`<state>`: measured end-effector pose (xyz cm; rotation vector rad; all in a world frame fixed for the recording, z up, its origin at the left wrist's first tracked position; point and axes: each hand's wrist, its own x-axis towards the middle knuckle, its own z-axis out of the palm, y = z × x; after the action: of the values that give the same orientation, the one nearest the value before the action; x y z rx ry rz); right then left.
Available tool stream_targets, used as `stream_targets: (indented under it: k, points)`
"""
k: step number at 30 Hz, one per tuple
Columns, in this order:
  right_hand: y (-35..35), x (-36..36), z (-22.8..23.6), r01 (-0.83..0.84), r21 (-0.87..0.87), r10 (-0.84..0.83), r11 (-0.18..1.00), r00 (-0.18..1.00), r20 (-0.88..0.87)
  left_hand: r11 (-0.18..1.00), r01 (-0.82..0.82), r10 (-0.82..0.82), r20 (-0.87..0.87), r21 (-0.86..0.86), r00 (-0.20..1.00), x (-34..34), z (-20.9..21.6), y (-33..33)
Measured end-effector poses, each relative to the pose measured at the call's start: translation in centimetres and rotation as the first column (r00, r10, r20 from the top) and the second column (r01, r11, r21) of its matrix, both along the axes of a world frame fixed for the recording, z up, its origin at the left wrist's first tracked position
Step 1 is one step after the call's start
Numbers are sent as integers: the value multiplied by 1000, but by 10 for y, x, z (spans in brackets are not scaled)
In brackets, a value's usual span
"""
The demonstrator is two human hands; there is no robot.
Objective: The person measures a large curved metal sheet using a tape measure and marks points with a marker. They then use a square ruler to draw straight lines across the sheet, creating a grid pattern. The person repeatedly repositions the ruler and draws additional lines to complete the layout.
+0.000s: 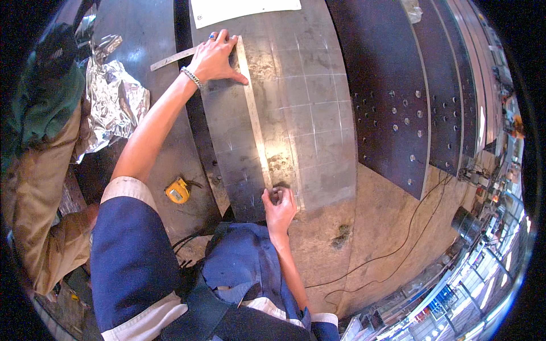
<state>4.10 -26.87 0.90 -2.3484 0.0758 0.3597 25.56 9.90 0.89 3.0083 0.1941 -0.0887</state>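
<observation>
A steel carpenter's square [254,108] lies on a grey metal plate [324,136] marked with thin pale grid lines. My left hand [215,61], wearing a bracelet and a ring, presses near the square's corner. Its thumb and fingers are spread, the thumb touching the long blade. The short leg sticks out leftward from under this hand. My right hand [280,209] is at the near end of the long blade, thumb and fingers curled together. Whatever sits in that pinch is too hidden to make out.
A yellow tape measure [177,190] rests left of the plate, with crumpled foil [114,102] farther left. Beside the foil is another person in tan trousers [42,193]. White paper [244,10] lies at the far end. Drilled dark plates [387,85] stand right; cables [392,258] cross the floor.
</observation>
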Motion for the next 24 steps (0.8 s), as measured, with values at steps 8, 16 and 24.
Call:
stream_targets:
  k: [8,16,24]
  points:
    - [-1,0,0,1,-6,-1,1000,1000,-8,999,-35,35,-70,5,997,-1,7,-9]
    - [-2,4,2,-100,-58,102,993,995,23,998,-61,59,-79,-15,995,-4,2,-8]
    - [32,107,32,-228,73,178,971,891,418,993,-94,88,-93,-67,992,-2,5,-14]
